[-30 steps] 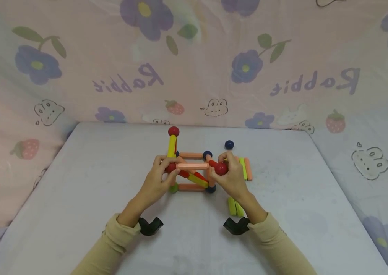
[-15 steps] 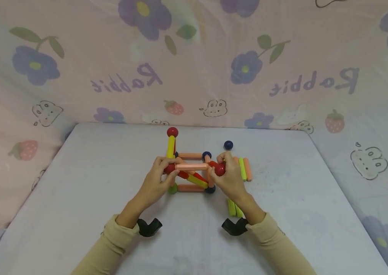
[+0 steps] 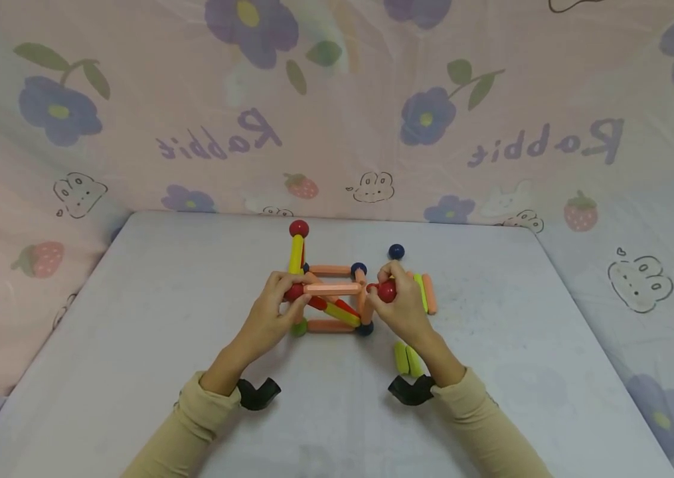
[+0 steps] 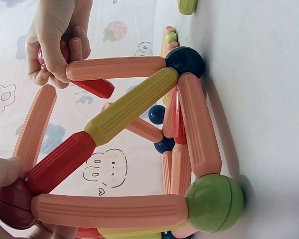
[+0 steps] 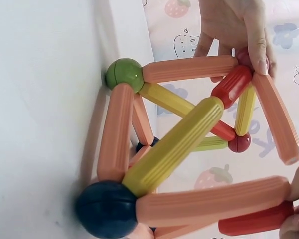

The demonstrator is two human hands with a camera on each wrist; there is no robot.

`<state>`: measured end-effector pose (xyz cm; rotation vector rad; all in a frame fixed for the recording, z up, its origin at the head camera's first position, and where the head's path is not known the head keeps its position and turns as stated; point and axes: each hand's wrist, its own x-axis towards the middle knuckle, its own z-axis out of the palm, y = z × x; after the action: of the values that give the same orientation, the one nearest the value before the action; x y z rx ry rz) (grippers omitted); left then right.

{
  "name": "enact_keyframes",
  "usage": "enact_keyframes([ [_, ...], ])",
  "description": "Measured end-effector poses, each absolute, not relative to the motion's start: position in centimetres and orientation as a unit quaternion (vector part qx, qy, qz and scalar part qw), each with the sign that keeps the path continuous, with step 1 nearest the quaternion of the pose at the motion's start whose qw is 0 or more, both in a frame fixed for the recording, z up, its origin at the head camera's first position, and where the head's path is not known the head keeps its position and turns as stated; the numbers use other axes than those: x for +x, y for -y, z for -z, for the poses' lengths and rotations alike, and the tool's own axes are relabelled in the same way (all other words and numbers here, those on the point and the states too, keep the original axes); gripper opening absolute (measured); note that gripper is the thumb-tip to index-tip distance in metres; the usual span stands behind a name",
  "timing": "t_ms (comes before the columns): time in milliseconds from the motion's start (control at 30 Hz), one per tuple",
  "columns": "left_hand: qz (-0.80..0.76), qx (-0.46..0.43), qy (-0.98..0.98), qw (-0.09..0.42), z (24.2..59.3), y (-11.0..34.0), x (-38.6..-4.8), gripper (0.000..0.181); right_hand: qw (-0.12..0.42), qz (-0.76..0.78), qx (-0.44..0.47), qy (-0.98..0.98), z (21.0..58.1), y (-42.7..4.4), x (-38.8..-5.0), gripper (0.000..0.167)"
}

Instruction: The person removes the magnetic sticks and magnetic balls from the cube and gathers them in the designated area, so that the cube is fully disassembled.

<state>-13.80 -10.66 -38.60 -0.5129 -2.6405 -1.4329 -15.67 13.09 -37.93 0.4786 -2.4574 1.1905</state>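
Observation:
My left hand pinches a red ball at the raised left corner of a frame of magnetic sticks and balls. From that ball an orange stick reaches right, its far end free. My right hand holds another red ball, with a red stick projecting from it. Its fingertips are at the tip of an upright orange stick rising from a dark blue ball; whether they touch it I cannot tell. A green ball forms the near left base corner.
A loose dark blue ball lies behind the right hand. Orange and green sticks lie right of it, partly hidden. Two yellow-green sticks rest near the right wrist. At the frame's back left stands a red ball on a yellow stick.
My right hand has shifted slightly right with its red ball, drawing the red stick away from the orange stick's free end. My left hand stays on its ball.

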Motion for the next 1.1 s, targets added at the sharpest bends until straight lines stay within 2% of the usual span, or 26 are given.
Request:
enact_keyframes([
  [467, 0.477, -0.163, 0.862, 0.040, 38.5, 10.6, -13.7, 0.036, 0.203, -0.477, 0.180, 0.836, 38.4, -13.6, -15.7, 0.023],
  [767, 0.481, -0.162, 0.860, 0.043, 38.6, 10.4, -13.8, 0.035, 0.172, -0.502, 0.166, 0.832, 38.2, -13.5, -16.2, 0.022],
  [1100, 0.480, -0.161, 0.861, 0.045, 38.7, 10.4, -13.8, 0.034, 0.161, -0.446, 0.193, 0.859, 37.2, -12.7, -16.8, 0.020],
])
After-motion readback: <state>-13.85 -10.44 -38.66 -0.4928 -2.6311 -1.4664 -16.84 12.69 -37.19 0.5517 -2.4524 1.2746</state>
